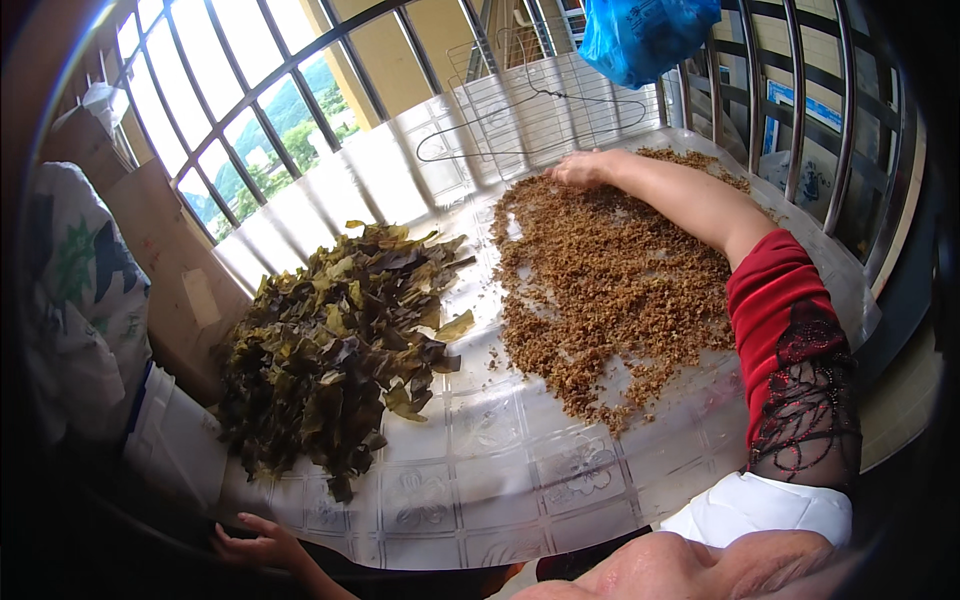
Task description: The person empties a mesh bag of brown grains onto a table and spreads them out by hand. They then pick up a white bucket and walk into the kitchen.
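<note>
My right hand (579, 168) reaches out at the far edge of a spread of brown, crumbly dried food (615, 277), touching it or just above it. Its fingers point left, and whether they hold any crumbs is hidden. My left hand (259, 543) is low at the left, by the near edge of the sheet, with fingers apart and nothing in it. A heap of dark green-brown dried leafy pieces, like kelp (337, 345), lies left of the crumbs. Both lie on a clear embossed plastic sheet (487, 450), with a bare strip between them.
Metal bars (292, 67) enclose the far side and the right. A wire hanger and rack (525, 112) lean at the back. A blue plastic bag (649, 37) hangs above. At left are cardboard (172, 262), a white sack (82, 300) and a white bucket (172, 435).
</note>
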Action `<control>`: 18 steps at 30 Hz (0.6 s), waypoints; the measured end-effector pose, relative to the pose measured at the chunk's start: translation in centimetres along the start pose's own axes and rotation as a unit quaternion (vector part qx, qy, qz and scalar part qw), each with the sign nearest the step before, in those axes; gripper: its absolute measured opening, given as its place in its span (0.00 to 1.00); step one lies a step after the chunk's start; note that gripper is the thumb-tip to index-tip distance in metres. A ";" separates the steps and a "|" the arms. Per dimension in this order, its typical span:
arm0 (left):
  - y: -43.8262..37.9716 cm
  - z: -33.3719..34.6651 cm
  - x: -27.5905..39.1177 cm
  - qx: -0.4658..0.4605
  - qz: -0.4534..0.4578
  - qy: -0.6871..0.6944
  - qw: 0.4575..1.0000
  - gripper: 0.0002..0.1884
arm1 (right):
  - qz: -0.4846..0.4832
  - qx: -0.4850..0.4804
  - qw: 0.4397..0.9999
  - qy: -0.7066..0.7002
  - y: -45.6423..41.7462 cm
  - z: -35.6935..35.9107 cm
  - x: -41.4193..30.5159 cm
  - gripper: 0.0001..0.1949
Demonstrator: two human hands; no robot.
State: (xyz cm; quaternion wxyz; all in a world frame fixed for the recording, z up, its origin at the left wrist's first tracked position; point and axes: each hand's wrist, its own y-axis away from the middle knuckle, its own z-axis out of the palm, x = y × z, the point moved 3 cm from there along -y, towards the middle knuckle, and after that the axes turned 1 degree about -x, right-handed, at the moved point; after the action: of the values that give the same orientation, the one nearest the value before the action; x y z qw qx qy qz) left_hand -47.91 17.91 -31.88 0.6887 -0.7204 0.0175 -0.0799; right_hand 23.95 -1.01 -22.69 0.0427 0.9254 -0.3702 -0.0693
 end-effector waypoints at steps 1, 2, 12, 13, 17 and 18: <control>-0.1 -0.5 -0.1 -0.003 -0.002 -0.006 1.000 0.21 | -0.035 -0.018 0.998 -0.046 -0.2 -0.4 -0.3 0.25; -0.2 -1.0 -0.3 -0.008 -0.016 0.006 1.000 0.21 | -0.062 0.004 0.995 -0.080 -0.5 -0.6 -1.1 0.26; -0.5 -0.7 0.7 -0.015 -0.006 0.011 1.000 0.22 | -0.086 -0.091 0.963 -0.240 -8.3 2.0 -4.2 0.26; -0.4 -0.5 0.8 -0.009 -0.007 0.023 1.000 0.21 | -0.083 -0.105 0.946 -0.295 -8.5 2.2 -4.0 0.25; -0.4 -1.2 -0.5 0.020 -0.002 0.028 0.999 0.21 | -0.107 -0.072 0.935 -0.331 -3.7 0.3 -7.4 0.24; -0.4 -1.3 -0.5 0.024 -0.003 0.028 0.999 0.21 | -0.122 -0.054 0.947 -0.291 -1.7 0.0 -7.9 0.24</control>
State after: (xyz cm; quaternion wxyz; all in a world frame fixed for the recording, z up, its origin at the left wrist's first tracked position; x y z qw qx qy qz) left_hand -48.62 16.72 -31.46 0.7050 -0.7009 0.0326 -0.1027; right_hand 19.50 5.68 -22.11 -0.0257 0.8993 -0.2464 -0.3603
